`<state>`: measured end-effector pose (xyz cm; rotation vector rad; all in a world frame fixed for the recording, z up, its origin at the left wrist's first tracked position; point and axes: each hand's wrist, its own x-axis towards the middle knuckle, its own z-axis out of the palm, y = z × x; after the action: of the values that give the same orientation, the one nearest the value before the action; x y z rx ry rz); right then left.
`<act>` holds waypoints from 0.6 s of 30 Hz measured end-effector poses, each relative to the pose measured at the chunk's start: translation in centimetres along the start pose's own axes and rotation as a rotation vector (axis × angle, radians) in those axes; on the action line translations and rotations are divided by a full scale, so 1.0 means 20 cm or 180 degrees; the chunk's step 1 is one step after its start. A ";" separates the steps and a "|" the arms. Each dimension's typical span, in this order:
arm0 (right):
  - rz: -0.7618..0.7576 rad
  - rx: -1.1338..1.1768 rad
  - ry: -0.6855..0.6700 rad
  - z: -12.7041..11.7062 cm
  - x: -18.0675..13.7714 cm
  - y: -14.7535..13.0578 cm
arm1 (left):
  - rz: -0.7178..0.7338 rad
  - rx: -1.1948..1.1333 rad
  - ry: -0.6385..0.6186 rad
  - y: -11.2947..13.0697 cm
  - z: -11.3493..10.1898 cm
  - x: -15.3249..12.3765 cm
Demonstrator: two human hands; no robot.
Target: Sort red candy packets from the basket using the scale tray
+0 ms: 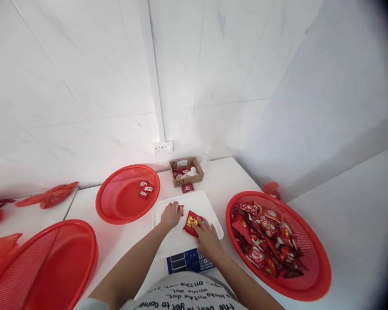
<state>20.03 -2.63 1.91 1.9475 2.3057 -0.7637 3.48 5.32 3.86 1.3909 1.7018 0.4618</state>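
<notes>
On the white tray [168, 239] of a weighing scale, both of my hands are at work. My left hand [170, 215] has its fingers curled over a small red packet [180, 209], which they partly cover. A larger red packet with yellow characters [190, 221] is in my right hand [208, 239], whose fingers lie across its right side. Below the tray shows the scale's blue keypad panel [194, 259]. To the right, a red mesh basket [317, 247] holds a heap of red packets [268, 237].
Behind the tray stands a cardboard box [189, 180] with packets, and one red packet [188, 187] lies before it. A red basket [116, 202] at left holds several small packets. Another red basket [64, 267] sits nearer. A wall socket [163, 147] is behind; red plastic bags [50, 196] lie far left.
</notes>
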 end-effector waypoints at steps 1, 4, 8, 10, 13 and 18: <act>0.0003 -0.0016 -0.0019 0.01 0.00 0.00 | 0.0052 0.0163 0.0007 0.02 0.02 0.02; -0.0028 -0.0034 -0.0037 0.02 -0.02 0.02 | 0.0167 0.0480 -0.0031 0.04 0.05 0.05; -0.0038 0.0008 0.0014 0.03 -0.02 0.02 | 0.0255 0.0508 -0.0119 0.00 0.07 0.05; -0.0025 0.0036 0.0045 0.03 -0.02 0.02 | 0.0252 0.0347 -0.0100 -0.04 0.06 0.03; 0.0021 0.0065 0.0068 0.03 -0.02 0.02 | 0.0121 -0.0105 -0.0011 -0.11 0.00 -0.02; 0.0031 0.0057 0.0164 0.03 0.00 0.02 | -0.0057 -0.1013 0.0397 -0.18 -0.27 -0.03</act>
<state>20.15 -2.92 1.27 2.0077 2.3241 -0.7447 -3.03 4.92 4.46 1.1347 1.6524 0.7865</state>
